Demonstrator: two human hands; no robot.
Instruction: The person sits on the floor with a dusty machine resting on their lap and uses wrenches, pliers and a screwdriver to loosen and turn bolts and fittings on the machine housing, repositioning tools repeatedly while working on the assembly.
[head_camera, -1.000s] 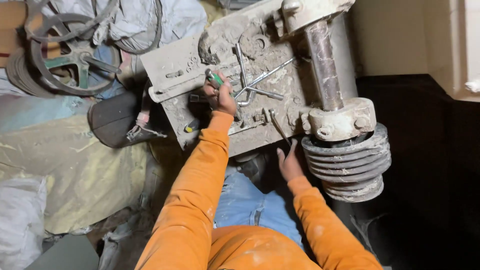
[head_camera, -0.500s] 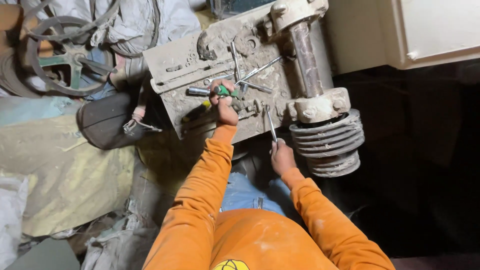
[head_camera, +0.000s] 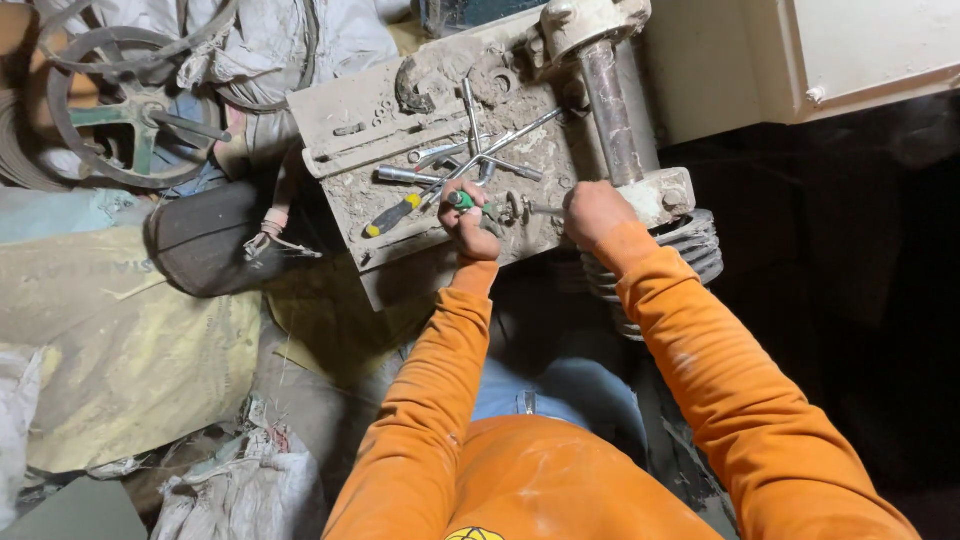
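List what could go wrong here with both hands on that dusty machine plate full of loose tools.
1. Loose tools, a cross wrench and a yellow-and-black screwdriver, lie on the dusty plate; a jolt could perhaps send them off its edge.
2. The left hand grips a green-handled tool on gritty metal; a slip could scrape the knuckles.
3. The right hand sits beside the grooved pulley; if it turned, fingers or sleeve might be caught.

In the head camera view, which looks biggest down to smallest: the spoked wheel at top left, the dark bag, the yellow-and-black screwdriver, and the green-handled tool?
1. Spoked wheel and dark bag: they look about alike, so I won't rank them.
2. Yellow-and-black screwdriver.
3. Green-handled tool, mostly hidden inside the left hand, so its real size is unsure.
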